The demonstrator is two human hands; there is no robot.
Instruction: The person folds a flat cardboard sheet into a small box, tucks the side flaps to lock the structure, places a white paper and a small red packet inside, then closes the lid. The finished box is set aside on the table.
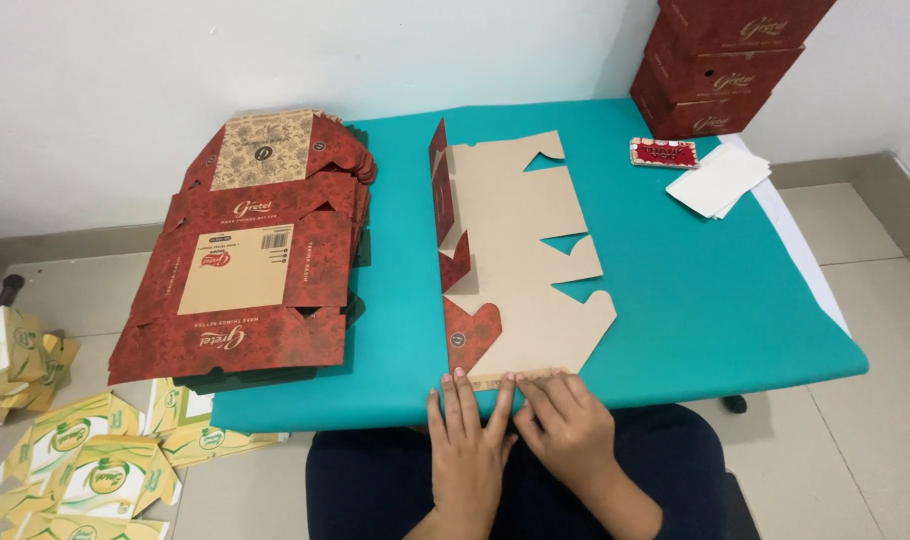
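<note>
Your left hand and right hand lie flat, fingers spread and side by side, pressing the near edge flap of an unfolded cardboard box blank; neither hand grips anything. The blank rests brown side up in the middle of the teal desk, its left panels partly folded upright to show the red printed face. It looks light, thin and stiff along its panels but ready to bend at the scored creases, and its cut tabs would likely tear or kink if pulled. Take hold at the panel edges beside a crease, not at the tabs. A stack of flat red blanks lies well to the left.
</note>
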